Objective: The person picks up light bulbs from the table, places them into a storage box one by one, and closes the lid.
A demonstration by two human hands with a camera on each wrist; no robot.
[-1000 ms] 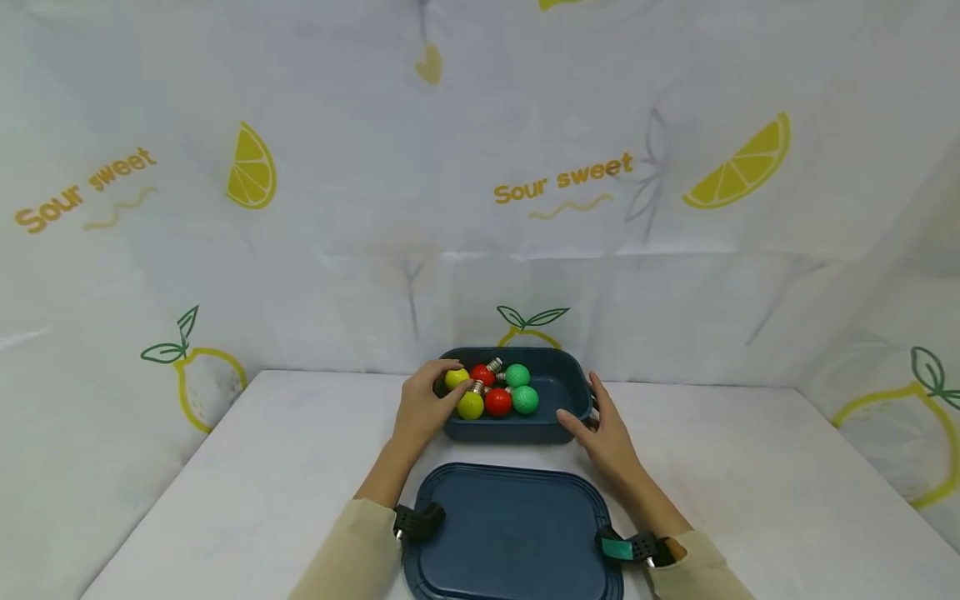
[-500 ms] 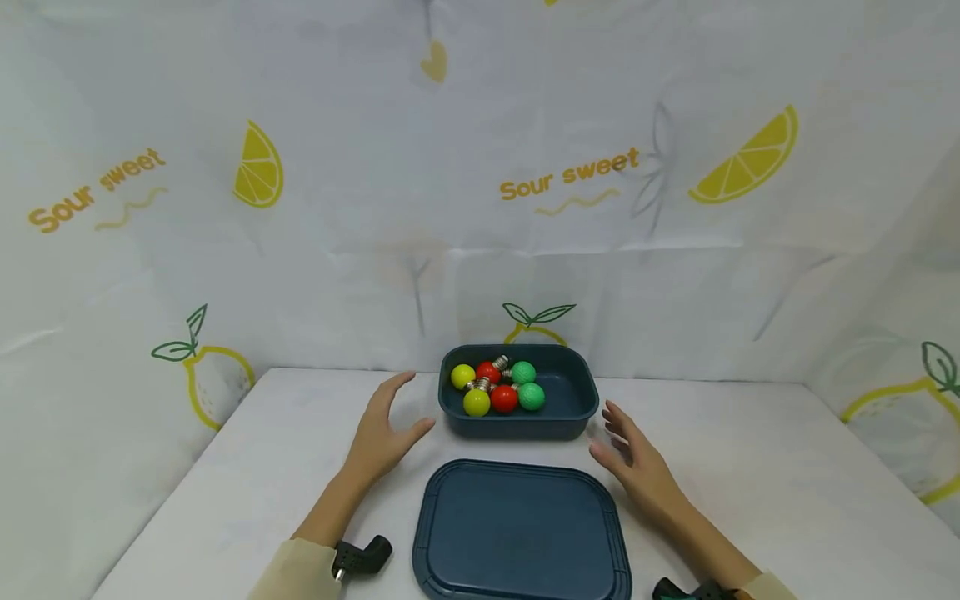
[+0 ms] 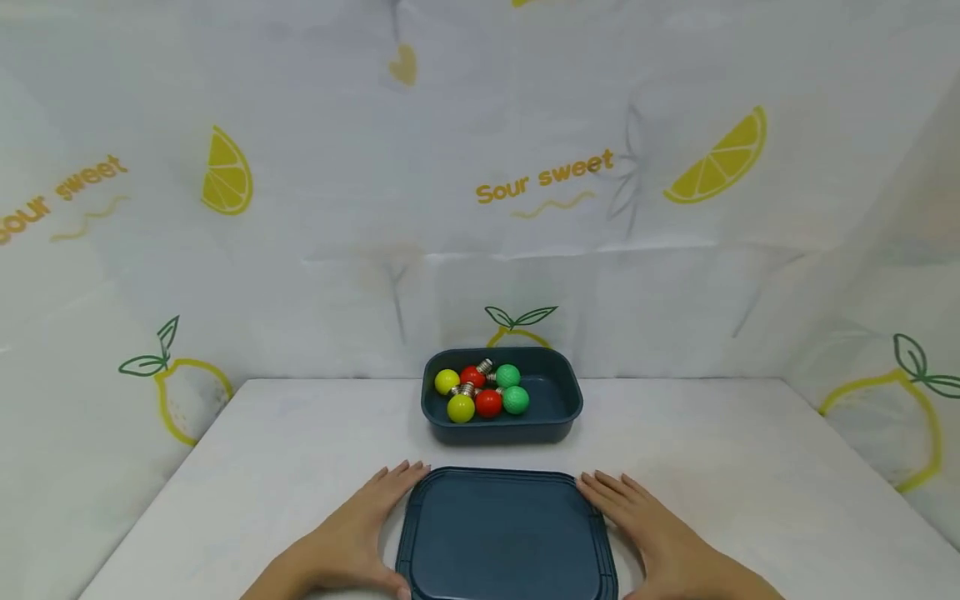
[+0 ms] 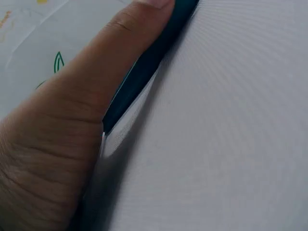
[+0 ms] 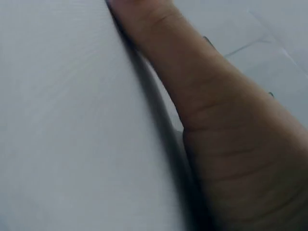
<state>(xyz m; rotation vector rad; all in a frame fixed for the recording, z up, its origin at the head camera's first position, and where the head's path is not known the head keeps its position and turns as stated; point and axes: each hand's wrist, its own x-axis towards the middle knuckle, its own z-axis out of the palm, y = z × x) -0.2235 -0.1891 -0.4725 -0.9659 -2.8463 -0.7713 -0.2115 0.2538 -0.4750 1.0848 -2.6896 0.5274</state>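
A dark blue rectangular lid (image 3: 506, 533) lies flat at the front of the table in the head view. Along its left side is my left hand (image 3: 348, 537), fingertips at the far left corner and thumb at the near left edge. My right hand (image 3: 663, 537) mirrors it, with fairly straight fingers at the far right corner; its thumb is partly cut off by the frame. In the left wrist view the thumb (image 4: 113, 53) rests right at the blue edge. The right wrist view shows the right thumb (image 5: 178, 57) low over the white surface.
Behind the lid stands a dark blue box (image 3: 495, 433) without a cover. Yellow bulbs (image 3: 461, 408), red bulbs (image 3: 489, 403) and green bulbs (image 3: 516, 400) lie in its left part. A white lemon-print sheet (image 3: 345, 308) rises behind the white table (image 3: 712, 467).
Both hands have left the box, drawn back toward the body, and come down on the two sides of the lid. Box and bulbs stay in place; the head view has shifted slightly.
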